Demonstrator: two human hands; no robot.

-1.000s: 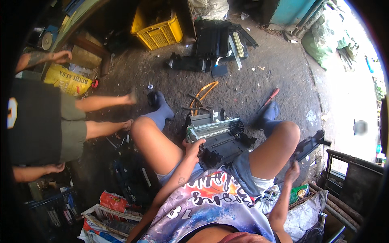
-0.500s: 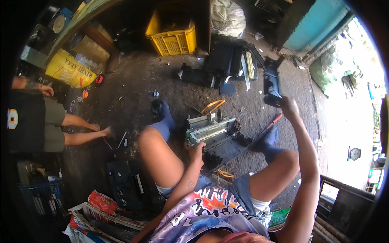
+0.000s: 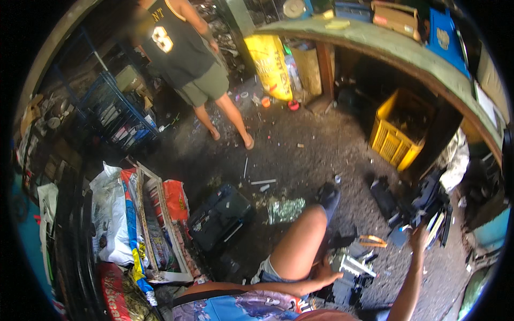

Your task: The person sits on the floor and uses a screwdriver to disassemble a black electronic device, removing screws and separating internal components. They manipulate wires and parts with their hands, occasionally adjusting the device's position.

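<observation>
My left hand grips the partly dismantled printer assembly, black plastic with a pale metal bar, beside my bent left leg. My right hand reaches out to a heap of black plastic parts with pale strips among them; its fingers are too small and blurred to tell whether they hold a piece. An orange looped piece lies on the floor just beyond the printer assembly.
A person in a dark tank top stands upper left beside a blue metal rack. A yellow crate sits under a bench. Sacks lie at left, beside a black casing. A yellow sack stands by the bench.
My view has swung far leftward. My right hand carried a black plastic piece from my right side up toward the heap and is now at that heap. My left hand stays on the printer assembly.
</observation>
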